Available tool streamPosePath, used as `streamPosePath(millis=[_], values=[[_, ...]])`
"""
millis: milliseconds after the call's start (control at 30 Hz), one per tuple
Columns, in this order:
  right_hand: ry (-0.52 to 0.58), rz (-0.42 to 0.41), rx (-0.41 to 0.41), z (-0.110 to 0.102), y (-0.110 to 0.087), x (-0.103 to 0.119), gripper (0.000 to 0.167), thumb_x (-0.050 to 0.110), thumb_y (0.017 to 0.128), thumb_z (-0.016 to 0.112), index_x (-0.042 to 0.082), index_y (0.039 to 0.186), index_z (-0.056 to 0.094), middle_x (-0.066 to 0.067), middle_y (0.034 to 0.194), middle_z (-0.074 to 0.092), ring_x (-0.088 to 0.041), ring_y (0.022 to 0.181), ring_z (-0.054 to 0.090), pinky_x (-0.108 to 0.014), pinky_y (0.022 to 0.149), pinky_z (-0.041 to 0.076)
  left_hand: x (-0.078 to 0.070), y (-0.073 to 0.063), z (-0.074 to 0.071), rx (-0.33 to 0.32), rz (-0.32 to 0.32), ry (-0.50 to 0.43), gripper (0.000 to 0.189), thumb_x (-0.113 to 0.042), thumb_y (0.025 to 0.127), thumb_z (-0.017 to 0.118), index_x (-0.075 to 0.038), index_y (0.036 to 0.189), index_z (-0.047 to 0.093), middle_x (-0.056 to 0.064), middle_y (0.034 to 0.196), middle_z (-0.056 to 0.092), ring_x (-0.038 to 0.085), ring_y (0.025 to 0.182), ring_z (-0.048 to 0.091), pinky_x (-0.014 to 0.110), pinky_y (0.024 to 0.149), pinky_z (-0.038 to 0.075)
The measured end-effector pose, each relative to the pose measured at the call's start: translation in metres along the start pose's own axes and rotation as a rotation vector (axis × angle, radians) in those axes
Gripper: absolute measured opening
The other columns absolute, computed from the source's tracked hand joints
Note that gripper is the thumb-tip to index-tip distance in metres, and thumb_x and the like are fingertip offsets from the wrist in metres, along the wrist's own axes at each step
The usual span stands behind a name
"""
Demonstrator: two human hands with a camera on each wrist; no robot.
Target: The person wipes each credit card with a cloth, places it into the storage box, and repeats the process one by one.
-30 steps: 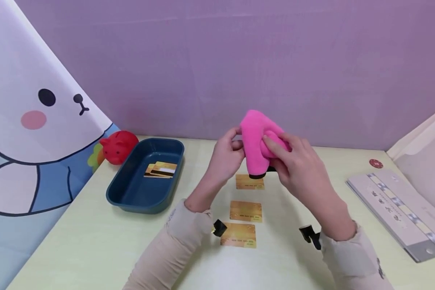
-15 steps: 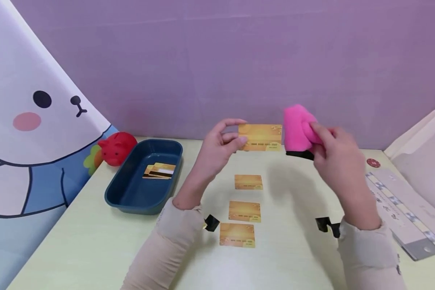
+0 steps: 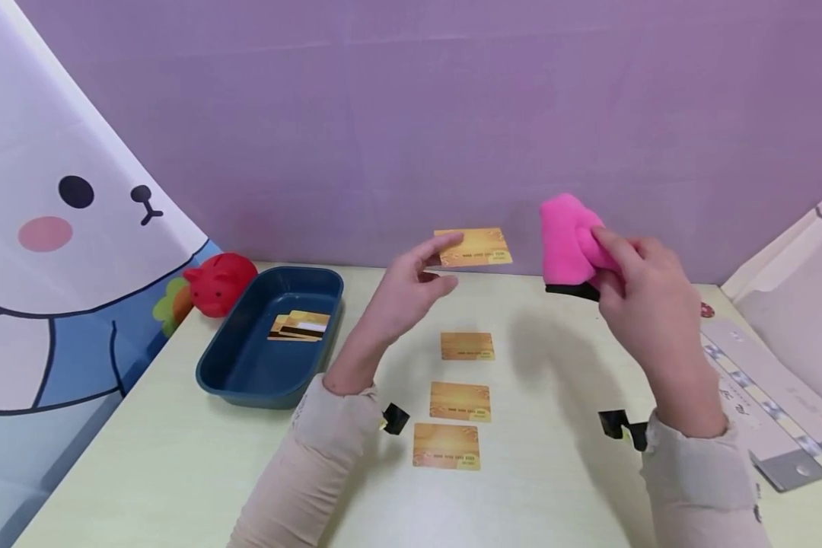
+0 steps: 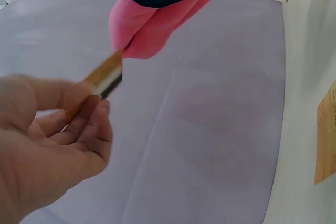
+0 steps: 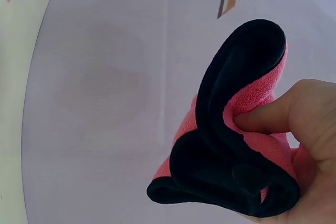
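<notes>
In the head view my left hand (image 3: pixel 404 289) pinches a gold bank card (image 3: pixel 479 249) by its near end, raised in front of the purple backdrop. The left wrist view shows the card (image 4: pixel 107 74) nearly edge-on between the fingers, with a dark stripe and a pale strip on its back. To the right, my right hand (image 3: pixel 647 304) grips a bunched pink cloth (image 3: pixel 565 240) with black edging, held up apart from the card. Folds of the cloth (image 5: pixel 257 95) show in the right wrist view, the thumb pressed into them.
Three gold cards lie in a column: the far card (image 3: pixel 467 346), the middle card (image 3: pixel 460 402) and the near card (image 3: pixel 447 447). A blue tray (image 3: pixel 212 377) holds a few more cards. Behind it sits a red piggy bank (image 3: pixel 219 285). At right lie a grey box (image 3: pixel 781 403) and a red chip (image 3: pixel 707 310).
The pink cloth has moved right, away from the left hand, uncovering the card. The card has since tipped from facing me to a flatter angle.
</notes>
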State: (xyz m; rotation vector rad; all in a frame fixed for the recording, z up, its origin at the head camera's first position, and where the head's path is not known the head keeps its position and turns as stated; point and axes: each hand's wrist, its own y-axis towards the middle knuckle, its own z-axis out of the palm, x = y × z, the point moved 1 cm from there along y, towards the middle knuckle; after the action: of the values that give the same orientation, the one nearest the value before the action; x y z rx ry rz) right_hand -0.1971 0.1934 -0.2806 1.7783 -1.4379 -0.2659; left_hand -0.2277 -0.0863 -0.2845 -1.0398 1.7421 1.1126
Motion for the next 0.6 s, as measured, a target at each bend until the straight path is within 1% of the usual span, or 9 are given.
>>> streamPosePath(millis=[67, 133, 200, 267, 333, 400, 467, 533, 600], values=[[0.002, -0.001, 0.002, -0.001, 0.001, 0.001, 0.045, 0.001, 0.089, 0.058, 0.011, 0.132, 0.065, -0.024, 0.108, 0.062, -0.046, 0.098, 0.054, -0.061, 0.07, 0.041, 0.0, 0.001, 0.001, -0.025, 0.011, -0.005, 0.039, -0.007, 0.099, 0.061, -0.013, 0.137, 0.061, 0.006, 0.122, 0.065, 0.018, 0.097, 0.059, 0.024, 0.077, 0.048], [0.001, -0.002, 0.006, -0.002, 0.002, 0.003, 0.045, 0.001, 0.089, 0.058, 0.011, 0.133, 0.065, -0.025, 0.109, 0.063, -0.046, 0.098, 0.054, -0.061, 0.07, 0.042, 0.0, 0.001, 0.002, -0.06, 0.021, -0.014, 0.03, -0.012, 0.101, 0.06, -0.013, 0.13, 0.067, 0.006, 0.104, 0.068, 0.018, 0.086, 0.059, 0.024, 0.068, 0.046], [-0.001, -0.004, 0.012, -0.004, 0.003, 0.004, 0.045, 0.001, 0.089, 0.058, 0.011, 0.133, 0.065, -0.025, 0.109, 0.062, -0.046, 0.098, 0.054, -0.061, 0.07, 0.042, -0.001, 0.0, 0.002, -0.088, 0.032, -0.011, 0.024, -0.018, 0.101, 0.061, -0.011, 0.122, 0.071, 0.005, 0.085, 0.063, 0.018, 0.076, 0.056, 0.023, 0.063, 0.043], [-0.003, -0.002, 0.02, -0.006, 0.004, 0.005, 0.045, 0.001, 0.09, 0.057, 0.011, 0.134, 0.064, -0.025, 0.11, 0.062, -0.046, 0.099, 0.054, -0.061, 0.071, 0.042, -0.002, -0.001, 0.002, -0.104, 0.039, 0.002, 0.022, -0.025, 0.101, 0.062, -0.008, 0.109, 0.073, 0.003, 0.074, 0.051, 0.018, 0.07, 0.048, 0.026, 0.061, 0.036], [-0.001, -0.001, 0.02, -0.008, 0.005, 0.006, 0.045, 0.001, 0.09, 0.057, 0.01, 0.134, 0.064, -0.025, 0.111, 0.062, -0.046, 0.099, 0.054, -0.061, 0.073, 0.043, -0.003, -0.002, 0.002, -0.121, 0.037, 0.016, 0.024, -0.029, 0.1, 0.063, -0.007, 0.101, 0.072, 0.0, 0.075, 0.046, 0.018, 0.072, 0.044, 0.028, 0.063, 0.034], [0.007, 0.008, 0.013, -0.01, 0.006, 0.006, 0.045, 0.002, 0.09, 0.057, 0.011, 0.134, 0.064, -0.025, 0.112, 0.063, -0.046, 0.101, 0.055, -0.062, 0.075, 0.043, -0.003, -0.002, 0.002, -0.115, 0.028, 0.007, 0.027, -0.03, 0.101, 0.061, -0.004, 0.096, 0.068, 0.002, 0.077, 0.046, 0.019, 0.075, 0.045, 0.028, 0.067, 0.038], [0.014, 0.017, 0.001, -0.013, 0.006, 0.006, 0.046, 0.002, 0.09, 0.058, 0.011, 0.134, 0.064, -0.025, 0.112, 0.063, -0.047, 0.103, 0.055, -0.063, 0.078, 0.043, -0.003, -0.001, 0.002, -0.109, 0.011, -0.012, 0.025, -0.027, 0.103, 0.058, -0.003, 0.102, 0.068, 0.003, 0.085, 0.052, 0.018, 0.082, 0.05, 0.027, 0.073, 0.045], [0.024, 0.022, -0.015, -0.016, 0.007, 0.006, 0.046, 0.002, 0.09, 0.059, 0.012, 0.134, 0.065, -0.026, 0.113, 0.063, -0.047, 0.104, 0.055, -0.063, 0.081, 0.043, -0.003, -0.001, 0.003, -0.103, -0.008, -0.04, 0.024, -0.022, 0.103, 0.056, -0.002, 0.11, 0.067, 0.005, 0.092, 0.056, 0.02, 0.082, 0.052, 0.027, 0.075, 0.049], [0.028, 0.023, -0.029, -0.019, 0.007, 0.007, 0.046, 0.002, 0.09, 0.059, 0.012, 0.134, 0.065, -0.026, 0.114, 0.064, -0.047, 0.105, 0.056, -0.063, 0.082, 0.043, -0.003, -0.001, 0.003, -0.105, -0.021, -0.06, 0.023, -0.019, 0.103, 0.056, -0.001, 0.115, 0.065, 0.008, 0.094, 0.059, 0.021, 0.081, 0.052, 0.026, 0.074, 0.049]])
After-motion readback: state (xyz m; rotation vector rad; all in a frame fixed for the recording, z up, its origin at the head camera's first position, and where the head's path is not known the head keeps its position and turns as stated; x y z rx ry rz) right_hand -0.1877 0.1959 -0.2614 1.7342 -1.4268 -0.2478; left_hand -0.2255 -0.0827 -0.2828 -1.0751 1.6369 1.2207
